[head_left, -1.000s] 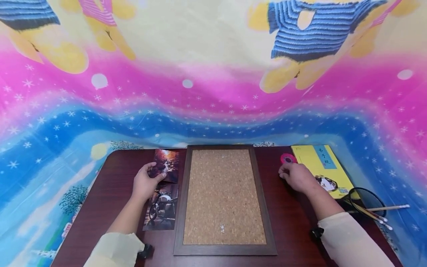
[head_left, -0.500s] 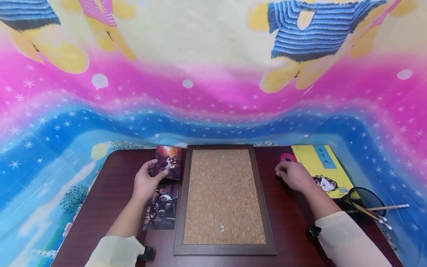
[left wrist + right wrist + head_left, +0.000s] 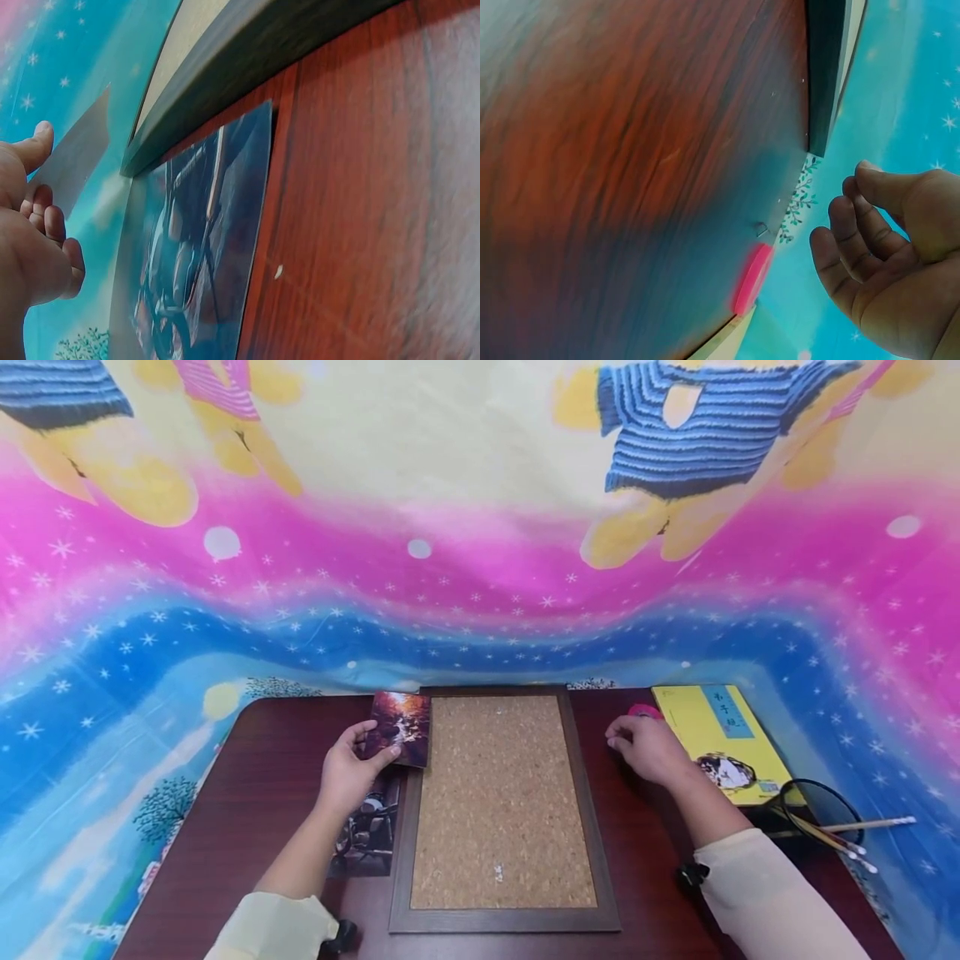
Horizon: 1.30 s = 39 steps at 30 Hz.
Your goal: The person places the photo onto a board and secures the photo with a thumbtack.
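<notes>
My left hand (image 3: 352, 770) holds a photo print (image 3: 410, 727) of a sunlit autumn stream between thumb and fingers. The print's right edge overlaps the left side of the framed cork board (image 3: 506, 810); its pale back shows in the left wrist view. Below it, a second photo print (image 3: 187, 247) of a motorcycle lies on the table, partly covered by my left hand and forearm in the head view. My right hand (image 3: 647, 747) is above the table right of the board, fingers curled and thumb against the index finger. I cannot tell whether something small sits between those fingertips.
A round pink object (image 3: 754, 279) lies behind my right hand, with a small clear piece (image 3: 761, 229) near it. At the right are a yellow book (image 3: 720, 743) and a black mesh holder (image 3: 825, 814) with pencils. Patterned cloth (image 3: 480, 568) hangs behind the table (image 3: 277, 760).
My left hand has lifted the stream photo and carried it right, onto the board's left edge in view. My right hand has shifted slightly left, toward the board.
</notes>
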### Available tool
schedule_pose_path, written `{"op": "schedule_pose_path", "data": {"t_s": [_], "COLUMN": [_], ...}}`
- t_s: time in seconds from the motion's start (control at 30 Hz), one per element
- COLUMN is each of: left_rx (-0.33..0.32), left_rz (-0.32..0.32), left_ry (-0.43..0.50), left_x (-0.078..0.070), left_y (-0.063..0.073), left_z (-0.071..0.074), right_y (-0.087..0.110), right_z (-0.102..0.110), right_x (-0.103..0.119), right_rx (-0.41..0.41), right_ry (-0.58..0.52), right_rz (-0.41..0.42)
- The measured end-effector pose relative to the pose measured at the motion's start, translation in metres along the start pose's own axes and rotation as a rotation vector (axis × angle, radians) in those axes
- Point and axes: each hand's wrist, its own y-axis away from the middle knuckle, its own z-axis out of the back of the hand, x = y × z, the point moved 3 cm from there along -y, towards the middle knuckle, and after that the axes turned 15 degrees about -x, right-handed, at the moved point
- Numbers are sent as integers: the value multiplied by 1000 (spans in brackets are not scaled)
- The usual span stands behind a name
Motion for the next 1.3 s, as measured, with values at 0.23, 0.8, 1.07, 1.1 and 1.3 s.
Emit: {"op": "schedule_pose_path", "data": {"t_s": [0.23, 0.8, 1.07, 1.1, 1.3], "left_rx": [13, 58, 88, 89, 99], "left_rz": [-6, 9, 9, 9, 11], "left_ry": [-8, 32, 45, 48, 73], "left_x": [-5, -19, -25, -25, -27], "left_y": [6, 13, 19, 19, 22], "left_z": [-11, -40, -52, -54, -65], "right_y": [-6, -19, -26, -27, -31], "right_z": [-7, -16, -20, -20, -26], "right_x": [9, 27, 37, 38, 42], "right_rx": [-27, -28, -20, -23, -30], "right_ry": [-30, -63, -76, -73, -82], "right_rz": [13, -9, -20, -22, -33]}}
